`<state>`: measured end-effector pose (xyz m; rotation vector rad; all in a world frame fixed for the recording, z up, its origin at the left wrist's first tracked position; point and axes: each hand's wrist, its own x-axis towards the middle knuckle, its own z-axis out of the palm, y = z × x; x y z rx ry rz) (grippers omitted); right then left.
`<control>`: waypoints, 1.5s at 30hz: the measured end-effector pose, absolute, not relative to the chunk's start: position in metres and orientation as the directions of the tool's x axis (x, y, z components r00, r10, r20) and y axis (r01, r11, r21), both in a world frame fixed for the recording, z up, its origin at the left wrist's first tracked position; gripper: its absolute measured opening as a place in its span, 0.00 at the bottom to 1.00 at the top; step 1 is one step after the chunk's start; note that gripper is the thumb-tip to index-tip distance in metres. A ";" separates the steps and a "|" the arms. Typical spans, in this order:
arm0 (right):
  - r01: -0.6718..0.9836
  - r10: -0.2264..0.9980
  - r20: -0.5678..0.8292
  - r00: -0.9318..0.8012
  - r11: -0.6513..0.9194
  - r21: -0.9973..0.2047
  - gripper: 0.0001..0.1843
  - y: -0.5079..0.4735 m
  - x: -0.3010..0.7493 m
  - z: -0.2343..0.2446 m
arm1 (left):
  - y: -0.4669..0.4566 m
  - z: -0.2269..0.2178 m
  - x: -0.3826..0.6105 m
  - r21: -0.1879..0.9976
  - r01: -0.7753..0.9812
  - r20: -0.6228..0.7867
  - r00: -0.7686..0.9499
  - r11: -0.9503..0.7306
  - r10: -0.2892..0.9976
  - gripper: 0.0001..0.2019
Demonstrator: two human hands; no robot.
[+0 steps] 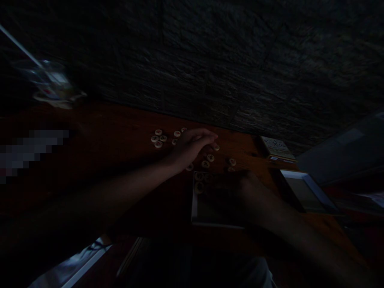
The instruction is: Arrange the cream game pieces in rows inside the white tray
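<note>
In the head view, a white-rimmed tray [194, 204] holds round game pieces [199, 187] under the shadowed right hand [237, 192], its grip unclear. The left hand [192, 146], well apart, curves over loose pieces [205, 164] on the wooden table [120, 128], whose far edge meets a stone wall [210, 60].

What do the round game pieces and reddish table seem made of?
The round cream game pieces look like smooth plastic or polished wood; the dim light leaves it open. The reddish-brown tabletop looks like varnished wood, from its warm sheen.
</note>
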<state>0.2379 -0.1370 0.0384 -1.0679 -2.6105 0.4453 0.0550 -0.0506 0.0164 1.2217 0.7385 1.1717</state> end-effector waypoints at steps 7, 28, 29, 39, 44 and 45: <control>0.627 0.750 0.310 -0.584 0.660 -0.415 0.06 -0.129 0.249 0.053 | -0.039 0.016 0.048 0.957 -0.254 0.186 0.172 -0.139 0.967 0.10; 0.808 0.901 0.421 -0.103 0.322 -0.493 0.11 -0.049 0.303 0.007 | 0.040 0.058 0.028 0.893 -0.157 0.342 -0.376 -0.423 0.861 0.12; 0.806 0.901 0.419 -0.108 0.327 -0.494 0.11 -0.049 0.302 0.007 | 0.046 0.067 0.028 0.891 -0.169 0.327 -0.402 -0.420 0.855 0.12; 0.798 0.901 0.404 -0.156 0.356 -0.486 0.12 -0.049 0.302 0.007 | 0.072 0.095 0.040 0.875 -0.176 0.346 -0.424 -0.451 0.837 0.13; 0.788 0.899 0.402 -0.170 0.369 -0.492 0.13 -0.046 0.303 0.005 | 0.057 0.067 0.004 0.756 0.246 0.635 -0.047 -0.607 0.771 0.10; 0.786 0.898 0.404 -0.173 0.373 -0.493 0.13 -0.046 0.303 0.004 | 0.052 0.060 -0.004 0.714 0.323 0.649 0.028 -0.621 0.760 0.09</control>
